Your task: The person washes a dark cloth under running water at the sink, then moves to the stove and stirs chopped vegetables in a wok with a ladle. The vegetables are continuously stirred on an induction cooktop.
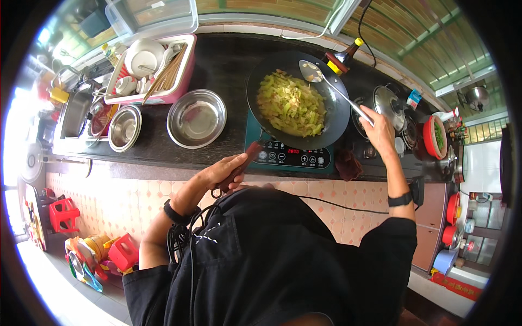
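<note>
A dark wok (pixel 337 109) sits on an induction cooker (pixel 267 164) whose red display is lit. Chopped green vegetables (pixel 289 104), with pale bits on top, fill the middle of the wok. My left hand (pixel 225 172) is wrapped around the wok's brown handle (pixel 248 158). In my right hand (pixel 378 129) is the handle of a metal cooking spatula (pixel 340 93). The spatula's head lies over the wok's far right wall, with some pale food bits on it, apart from the main heap of vegetables.
Steel bowls (pixel 196 118) stand left of the wok, below a dish basket (pixel 185 77) of crockery and chopsticks. A sauce bottle (pixel 346 55) is behind the wok. To the right are a dark cloth (pixel 348 165), a lidded pot (pixel 387 102) and a red bowl (pixel 432 138) of greens.
</note>
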Available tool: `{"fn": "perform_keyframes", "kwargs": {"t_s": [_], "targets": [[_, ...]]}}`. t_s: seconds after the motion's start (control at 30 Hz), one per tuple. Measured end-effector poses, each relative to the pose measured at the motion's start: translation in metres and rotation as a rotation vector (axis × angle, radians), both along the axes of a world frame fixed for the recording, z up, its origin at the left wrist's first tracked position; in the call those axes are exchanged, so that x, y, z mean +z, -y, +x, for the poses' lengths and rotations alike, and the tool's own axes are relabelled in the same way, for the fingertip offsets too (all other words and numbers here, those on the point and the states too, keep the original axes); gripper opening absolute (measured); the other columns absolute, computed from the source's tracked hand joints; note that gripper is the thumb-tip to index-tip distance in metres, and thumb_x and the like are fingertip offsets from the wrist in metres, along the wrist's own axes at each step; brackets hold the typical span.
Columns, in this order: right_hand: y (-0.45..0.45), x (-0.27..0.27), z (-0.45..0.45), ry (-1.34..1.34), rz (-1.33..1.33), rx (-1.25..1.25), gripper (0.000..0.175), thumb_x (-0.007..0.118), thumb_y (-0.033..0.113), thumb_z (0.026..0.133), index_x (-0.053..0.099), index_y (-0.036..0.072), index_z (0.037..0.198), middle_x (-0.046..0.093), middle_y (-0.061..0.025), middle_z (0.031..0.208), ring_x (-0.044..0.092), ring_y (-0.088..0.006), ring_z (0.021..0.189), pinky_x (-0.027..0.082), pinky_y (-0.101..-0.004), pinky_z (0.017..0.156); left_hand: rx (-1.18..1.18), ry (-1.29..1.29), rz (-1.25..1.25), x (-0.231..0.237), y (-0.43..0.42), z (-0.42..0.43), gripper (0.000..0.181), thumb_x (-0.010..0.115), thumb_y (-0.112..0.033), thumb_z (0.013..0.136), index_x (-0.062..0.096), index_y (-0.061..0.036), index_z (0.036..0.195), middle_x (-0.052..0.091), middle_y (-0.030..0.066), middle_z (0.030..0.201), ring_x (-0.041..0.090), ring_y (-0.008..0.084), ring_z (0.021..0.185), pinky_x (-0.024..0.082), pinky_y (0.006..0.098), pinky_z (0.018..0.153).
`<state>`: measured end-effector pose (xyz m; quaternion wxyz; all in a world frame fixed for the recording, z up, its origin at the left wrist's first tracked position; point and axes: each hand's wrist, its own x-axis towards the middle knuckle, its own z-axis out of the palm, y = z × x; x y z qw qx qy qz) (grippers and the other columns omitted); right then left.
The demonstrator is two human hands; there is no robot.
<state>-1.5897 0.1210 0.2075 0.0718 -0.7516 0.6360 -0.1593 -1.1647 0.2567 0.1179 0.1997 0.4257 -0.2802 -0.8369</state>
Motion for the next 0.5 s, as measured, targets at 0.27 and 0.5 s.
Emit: {"fn": "perform_keyframes", "kwargs": {"t_s": [0.27, 0.5], "targets": [[0.056, 0.028, 0.045, -0.177, 0.074, 0.36, 0.032, 0.068, 0.031, 0.086, 0.068, 0.011, 0.112, 0.07, -0.0173, 0.089, 0.067, -0.0376, 0.085, 0.052, -0.044, 0.074, -0.041, 0.037, -0.041, -0.001, 0.005, 0.006, 0.054, 0.04, -0.059, 0.099, 0.044, -0.0147, 0.129, 0.044, 0.0011, 0.062, 0.046, 0.0104, 0.045, 0.04, 0.0268, 0.038], [-0.008, 0.063, 0.072, -0.569, -0.258, 0.679, 0.038, 0.063, 0.014, 0.086, 0.062, 0.011, 0.124, 0.055, -0.0111, 0.073, 0.061, -0.0291, 0.062, 0.049, -0.04, 0.058, -0.068, 0.007, -0.072, 0.002, 0.006, 0.01, 0.064, 0.037, -0.056, 0.102, 0.028, -0.0194, 0.154, 0.047, 0.0002, 0.068, 0.042, 0.0072, 0.046, 0.037, 0.0217, 0.043]]}}
